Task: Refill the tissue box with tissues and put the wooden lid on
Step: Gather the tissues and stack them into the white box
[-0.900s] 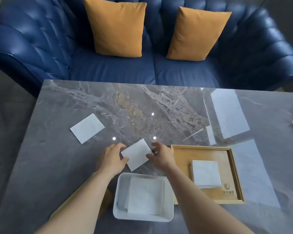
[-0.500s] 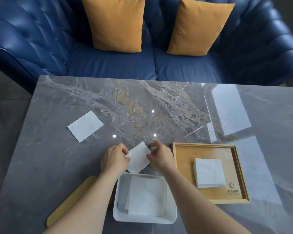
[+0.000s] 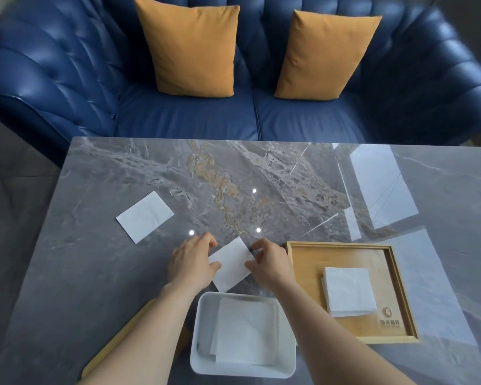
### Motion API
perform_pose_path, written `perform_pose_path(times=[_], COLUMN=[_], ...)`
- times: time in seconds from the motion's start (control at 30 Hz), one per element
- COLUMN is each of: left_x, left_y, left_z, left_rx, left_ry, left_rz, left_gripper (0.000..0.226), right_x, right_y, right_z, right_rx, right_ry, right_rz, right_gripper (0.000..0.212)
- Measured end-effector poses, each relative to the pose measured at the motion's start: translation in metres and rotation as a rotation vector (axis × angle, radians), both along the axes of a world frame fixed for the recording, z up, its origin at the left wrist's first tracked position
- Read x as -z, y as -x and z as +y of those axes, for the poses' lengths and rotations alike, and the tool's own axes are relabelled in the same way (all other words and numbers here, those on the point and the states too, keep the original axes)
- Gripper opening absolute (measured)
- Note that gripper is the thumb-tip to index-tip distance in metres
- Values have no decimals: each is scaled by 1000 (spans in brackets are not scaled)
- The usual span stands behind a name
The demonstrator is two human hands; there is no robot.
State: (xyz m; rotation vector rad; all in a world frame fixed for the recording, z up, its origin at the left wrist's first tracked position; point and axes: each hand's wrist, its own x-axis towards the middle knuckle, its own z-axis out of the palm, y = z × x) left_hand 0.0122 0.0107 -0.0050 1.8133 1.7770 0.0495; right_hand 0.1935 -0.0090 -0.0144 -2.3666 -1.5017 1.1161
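Note:
A folded white tissue [image 3: 232,263] lies on the marble table just beyond the white tissue box [image 3: 197,333]. My left hand [image 3: 191,262] pinches its left edge and my right hand [image 3: 270,262] pinches its right edge. The open box sits at the near edge and holds a few flat tissues [image 3: 246,332]. Left of the box, the wooden lid [image 3: 117,339] lies flat, partly hidden under my left forearm. Another folded tissue [image 3: 145,216] rests alone further left on the table.
A wooden tray [image 3: 345,252] to the right of the box holds a small stack of folded tissues [image 3: 348,290]. Beyond the table's far edge stands a blue sofa [image 3: 189,118] with two orange cushions [image 3: 195,45].
Both hands have kept hold of the tissue and drawn closer together on it; the visible tissue between them is narrower than before. The camera has tilted slightly.

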Motion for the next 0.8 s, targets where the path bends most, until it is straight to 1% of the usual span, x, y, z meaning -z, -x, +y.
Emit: perform_pose_path(times=[0.07, 0.17, 0.3, 0.4, 0.5, 0.57, 0.67, 0.73, 0.8], left_x=[5, 14, 18, 14, 9, 2, -12, -23, -34], left_y=[-2, -4, -6, -6, -3, -2, -2, -2, -2], left_z=[0, 0, -1, -2, 1, 3, 8, 9, 7], left_rx=[5, -57, -107, -103, -80, -99, -209, -299, -372], left_ry=[-10, -14, 35, 53, 63, 101, 189, 203, 184], left_rz=[65, 68, 38, 16, -32, -109, -320, -474, -592], left_gripper=[38, 31, 12, 7, 7, 8, 6, 4, 8], right_x=[3, 8, 7, 5, 0, -6, -21, -33, -47], right_y=[0, 0, 2, 2, -3, -7, -12, -14, -15], right_z=[1, 2, 3, 4, 6, 6, 7, 6, 2], right_rx=[-17, -40, -55, -57, -6, 8, 34, 102, 228], right_ry=[-10, 0, 11, 37, 53, 43, -23, -70, -90], right_rz=[-26, -56, -97, -81, -5, 42, 128, 192, 327], right_gripper=[31, 24, 24, 27, 29, 30, 24, 21, 21])
